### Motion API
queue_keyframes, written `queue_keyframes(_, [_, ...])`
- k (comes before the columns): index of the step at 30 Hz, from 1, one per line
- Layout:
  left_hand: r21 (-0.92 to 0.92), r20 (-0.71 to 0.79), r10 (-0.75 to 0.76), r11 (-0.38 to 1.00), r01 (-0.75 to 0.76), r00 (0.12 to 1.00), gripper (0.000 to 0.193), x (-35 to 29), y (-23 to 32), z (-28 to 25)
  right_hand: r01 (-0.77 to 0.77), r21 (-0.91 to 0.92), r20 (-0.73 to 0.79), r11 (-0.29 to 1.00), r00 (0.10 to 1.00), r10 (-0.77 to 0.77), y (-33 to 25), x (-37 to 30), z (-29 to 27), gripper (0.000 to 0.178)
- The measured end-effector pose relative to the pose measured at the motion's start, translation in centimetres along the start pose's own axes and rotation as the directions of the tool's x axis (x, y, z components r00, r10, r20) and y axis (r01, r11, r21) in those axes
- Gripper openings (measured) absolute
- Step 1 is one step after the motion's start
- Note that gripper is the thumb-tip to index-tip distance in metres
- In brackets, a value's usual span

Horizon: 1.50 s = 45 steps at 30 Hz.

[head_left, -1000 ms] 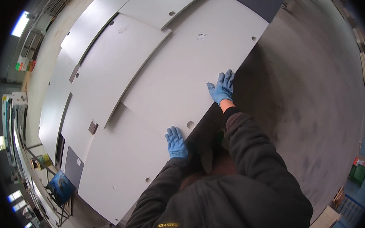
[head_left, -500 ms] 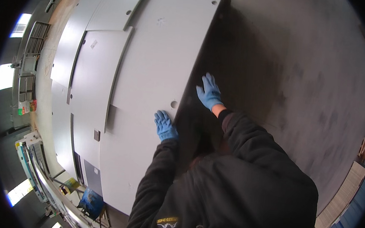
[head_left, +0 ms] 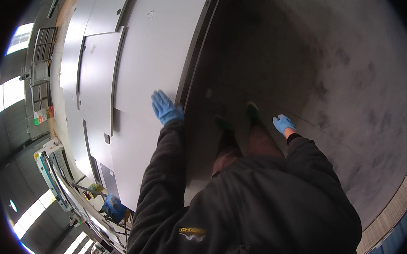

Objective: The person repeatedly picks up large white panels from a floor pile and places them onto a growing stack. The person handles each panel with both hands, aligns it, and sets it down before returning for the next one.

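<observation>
My left hand [head_left: 166, 108], in a blue glove, is over the right edge of a long pale grey panel [head_left: 147, 57]. Its fingers are stretched out and point up and left; whether the palm presses on the panel I cannot tell. A dark strip [head_left: 196, 46] runs along the panel's right side. Off to the right, my right hand [head_left: 284, 124] hangs over the floor, also in a blue glove. Its fingers look loosely bent and apart from the thumb, with nothing seen in them.
More grey panels [head_left: 99, 63] with round holes lie overlapping on the left. Racks [head_left: 42, 64] and a blue item [head_left: 114, 208] are farther left. My green shoes [head_left: 252, 111] stand on the dark grey floor [head_left: 342, 103]. Pale boards [head_left: 388, 213] lie at the lower right.
My right hand has moved right and down, away from the panel's edge. My left hand appears farther left and higher. The view has shifted, and a dark edge strip now shows.
</observation>
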<state>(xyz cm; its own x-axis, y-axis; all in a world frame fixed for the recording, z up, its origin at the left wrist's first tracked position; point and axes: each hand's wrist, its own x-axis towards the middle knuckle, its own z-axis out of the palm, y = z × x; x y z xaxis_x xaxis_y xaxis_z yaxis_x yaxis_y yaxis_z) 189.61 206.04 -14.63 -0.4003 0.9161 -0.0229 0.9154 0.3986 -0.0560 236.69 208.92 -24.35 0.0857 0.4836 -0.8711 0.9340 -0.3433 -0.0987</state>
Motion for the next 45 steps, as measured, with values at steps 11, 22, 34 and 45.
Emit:
queue_keyframes(11, [0.087,0.030,-0.065,0.994,0.062,0.997,0.115,14.8,10.2,1.9,0.097,0.230,0.037,0.968,0.993,-0.108,1.1,2.7,2.5,0.060])
queue_keyframes(22, [0.086,0.048,-0.056,0.995,0.052,0.997,0.102,14.9,10.1,2.5,0.004,0.123,0.129,0.992,0.991,-0.020,2.0,3.1,2.2,0.058])
queue_keyframes(34, [-0.335,-0.166,0.197,0.910,-0.243,0.966,0.084,2.6,7.0,0.9,0.262,-0.146,0.086,0.954,0.964,-0.252,-4.5,2.4,-4.4,0.054])
queue_keyframes(45, [-0.121,0.853,-0.406,0.458,0.880,0.329,0.075,-45.2,-4.3,3.9,0.464,-0.551,0.138,0.694,0.870,-0.473,-15.1,-2.4,2.0,0.054])
